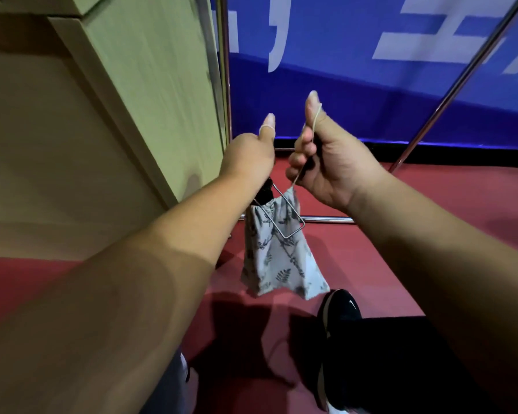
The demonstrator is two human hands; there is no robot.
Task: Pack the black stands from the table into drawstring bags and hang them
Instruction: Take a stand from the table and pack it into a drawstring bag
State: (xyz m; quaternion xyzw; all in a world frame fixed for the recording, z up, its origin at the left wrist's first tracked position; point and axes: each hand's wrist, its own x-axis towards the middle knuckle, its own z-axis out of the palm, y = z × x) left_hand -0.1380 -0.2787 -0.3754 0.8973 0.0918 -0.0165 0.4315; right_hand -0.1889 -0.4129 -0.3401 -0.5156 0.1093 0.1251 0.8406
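Note:
A pale grey drawstring bag (277, 249) with a dark leaf print hangs in the air between my hands. My left hand (250, 153) has the cream drawstring looped round its raised thumb. My right hand (326, 162) grips the other end of the drawstring (316, 118), which runs over its thumb and down to the bag's gathered mouth. A black part (265, 192) sticks out of the mouth at the left. A thin metal wire loop (290, 222) lies across the bag's front.
A beige cabinet or box (102, 130) fills the left. Behind stands a blue banner (371, 70) framed by metal poles (223, 70), one slanting at the right. The floor is red (431, 219). A black shoe (340, 318) is below the bag.

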